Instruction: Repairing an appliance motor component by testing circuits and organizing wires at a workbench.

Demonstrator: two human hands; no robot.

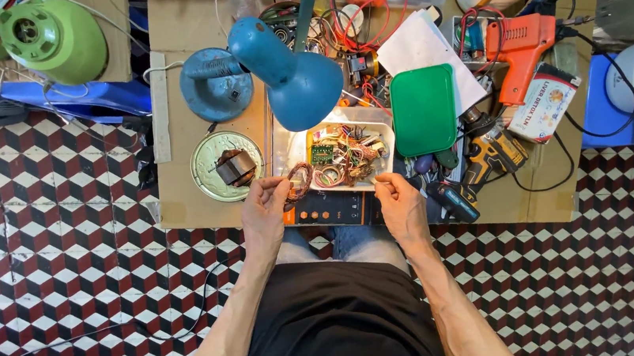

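From above, the left hand (264,212) pinches a copper wire coil (300,180) at the near left corner of the white tray (290,153) on the bench (183,193). The right hand (401,204), at the tray's near right corner, has its grip clenched around something too small to tell. A blue lamp (297,73) hangs over the tray's far side; a green lid (424,108) lies just right.
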